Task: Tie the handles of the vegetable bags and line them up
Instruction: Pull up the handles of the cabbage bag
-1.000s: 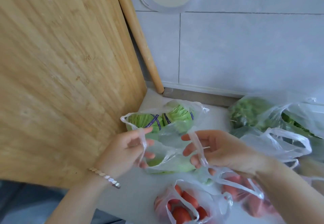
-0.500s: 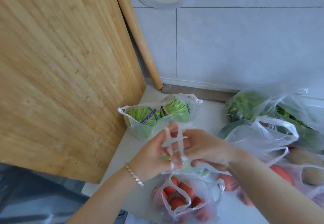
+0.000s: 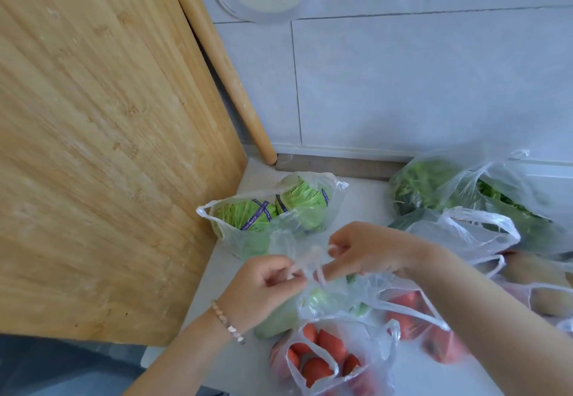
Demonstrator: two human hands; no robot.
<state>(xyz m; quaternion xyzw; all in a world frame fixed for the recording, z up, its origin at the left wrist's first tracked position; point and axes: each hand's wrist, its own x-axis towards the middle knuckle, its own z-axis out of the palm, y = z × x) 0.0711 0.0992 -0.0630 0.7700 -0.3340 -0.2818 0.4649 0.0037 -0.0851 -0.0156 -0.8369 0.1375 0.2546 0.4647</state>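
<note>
A clear plastic bag of pale green vegetables (image 3: 328, 302) lies on the white counter (image 3: 198, 296) under my hands. My left hand (image 3: 263, 287) pinches one of its handles, and my right hand (image 3: 369, 249) pinches the other. The two handles (image 3: 310, 259) cross and twist between my fingertips. Behind them stands an open bag of cabbages (image 3: 273, 212) with its handles loose. A bag of red tomatoes (image 3: 328, 361) sits near the front edge, also untied.
A big wooden cutting board (image 3: 102, 135) leans upright on the left, with a rolling pin (image 3: 223, 63) against the tiled wall. More bags crowd the right: leafy greens (image 3: 431, 184), an empty-looking bag (image 3: 465, 234), more tomatoes (image 3: 434, 333), potatoes (image 3: 542, 287).
My hands came together from apart, crossed the two handles, and now pull them into a twist lower over the bag. The view has shifted slightly.
</note>
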